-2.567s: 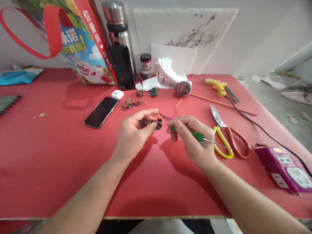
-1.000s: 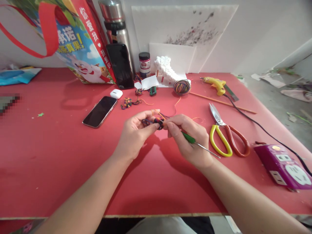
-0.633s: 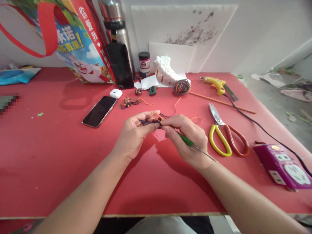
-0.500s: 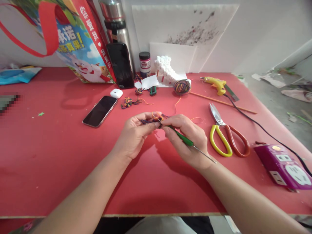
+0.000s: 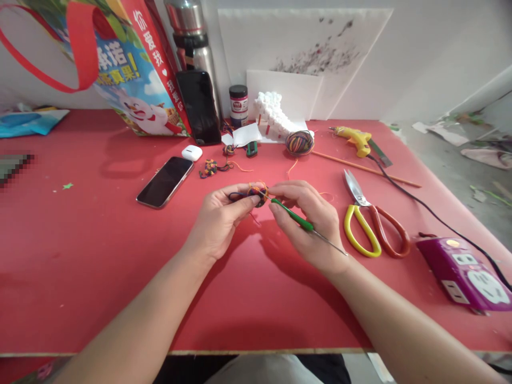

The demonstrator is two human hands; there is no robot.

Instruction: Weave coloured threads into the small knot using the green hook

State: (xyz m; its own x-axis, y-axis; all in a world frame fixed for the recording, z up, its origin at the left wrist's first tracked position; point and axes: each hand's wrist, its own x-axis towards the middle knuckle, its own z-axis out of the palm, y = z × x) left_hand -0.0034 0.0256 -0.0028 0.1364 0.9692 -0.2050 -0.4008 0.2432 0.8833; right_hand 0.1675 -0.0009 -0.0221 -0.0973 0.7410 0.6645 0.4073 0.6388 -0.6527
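My left hand (image 5: 220, 218) pinches a small multicolored crochet piece (image 5: 259, 193) between thumb and fingers, near the middle of the red table (image 5: 120, 277). A dark loop of yarn sticks out beside its thumb. In my right hand (image 5: 312, 221) is a crochet hook with a green handle (image 5: 298, 216); its metal tip touches the piece and its thin rear end points down toward the wrist. Behind the hands lies a ball of multicolored yarn (image 5: 299, 143), with an orange strand trailing toward the hands.
Scissors (image 5: 362, 213) and a purple power socket (image 5: 464, 272) lie on the right. A yellow glue gun (image 5: 354, 140) and a thin stick (image 5: 368, 169) are behind. On the left are a phone (image 5: 165, 182), a white earbud case (image 5: 192, 153) and a printed bag (image 5: 140, 80).
The right fingers have drawn slightly away from the crochet piece, and the hook has shifted a little left and up. More of the piece shows between the hands.
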